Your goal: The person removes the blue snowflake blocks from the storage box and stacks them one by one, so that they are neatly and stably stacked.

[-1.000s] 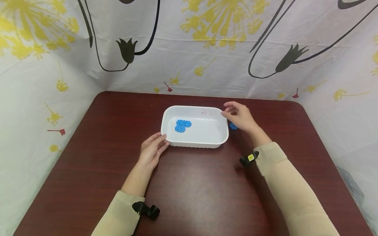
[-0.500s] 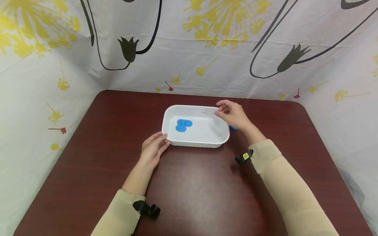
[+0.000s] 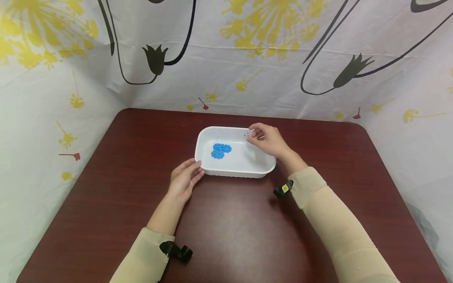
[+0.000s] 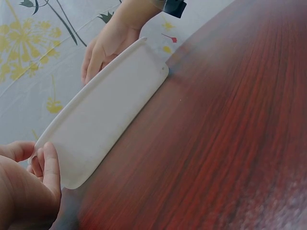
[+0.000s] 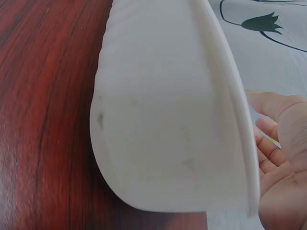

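Observation:
A white rectangular tray [image 3: 235, 173] stands toward the far side of the table. Several blue flower-shaped plastic pieces [image 3: 220, 150] lie together in its left half. My left hand [image 3: 182, 181] holds the tray's near-left corner, thumb over the rim and fingers along the outside, as the left wrist view also shows. Over the right part of the tray hovers my right hand [image 3: 271, 142], fingers loosely curled and thumb apart from the index fingertip; nothing shows between them. At the tray's far end, a small blue patch [image 4: 170, 71] shows beside its base.
The dark red wooden table [image 3: 226, 228] has rounded far corners. Right behind its back edge hangs a white patterned cloth [image 3: 198, 31], which also runs along both sides. Each sleeve carries a black wrist camera [image 3: 283, 190] near the cuff.
My right hand has moved left, from the tray's right edge to above its inside. The blue piece seen beside the tray is now hidden in the head view. My left hand stays put.

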`<state>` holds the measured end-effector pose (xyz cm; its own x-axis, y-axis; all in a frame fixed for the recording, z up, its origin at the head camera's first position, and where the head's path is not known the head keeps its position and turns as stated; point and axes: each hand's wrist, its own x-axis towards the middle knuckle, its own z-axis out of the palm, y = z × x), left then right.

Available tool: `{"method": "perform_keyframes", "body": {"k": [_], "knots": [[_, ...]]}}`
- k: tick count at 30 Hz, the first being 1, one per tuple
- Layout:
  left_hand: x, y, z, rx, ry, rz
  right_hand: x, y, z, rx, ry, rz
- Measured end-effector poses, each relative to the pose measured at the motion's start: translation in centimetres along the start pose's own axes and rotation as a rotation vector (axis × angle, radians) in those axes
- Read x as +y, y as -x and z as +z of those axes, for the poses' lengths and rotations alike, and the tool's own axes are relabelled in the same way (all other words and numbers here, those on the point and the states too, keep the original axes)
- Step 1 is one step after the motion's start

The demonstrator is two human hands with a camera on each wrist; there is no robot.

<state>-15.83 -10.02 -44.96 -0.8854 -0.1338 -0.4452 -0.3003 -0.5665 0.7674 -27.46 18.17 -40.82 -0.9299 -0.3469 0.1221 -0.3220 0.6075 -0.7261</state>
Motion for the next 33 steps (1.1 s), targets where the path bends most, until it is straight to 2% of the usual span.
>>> {"method": "perform_keyframes", "body": {"k": [8,15,27,33], "knots": [[0.0,-0.1,0.0,0.009,-0.015,-0.030,0.0,-0.6,1.3,-0.023,-0.004,0.007],[0.0,-0.1,0.0,-0.001,-0.006,-0.013,-0.2,-1.1,2.1,-0.053,0.002,-0.002],[0.0,0.0,0.0,-0.008,0.002,0.004,-0.5,-1.7,3.7,-0.153,0.000,-0.015],[0.1,0.2,0.0,-0.020,0.002,0.017,-0.5,-1.9,4.4,-0.168,-0.011,-0.059]]}}
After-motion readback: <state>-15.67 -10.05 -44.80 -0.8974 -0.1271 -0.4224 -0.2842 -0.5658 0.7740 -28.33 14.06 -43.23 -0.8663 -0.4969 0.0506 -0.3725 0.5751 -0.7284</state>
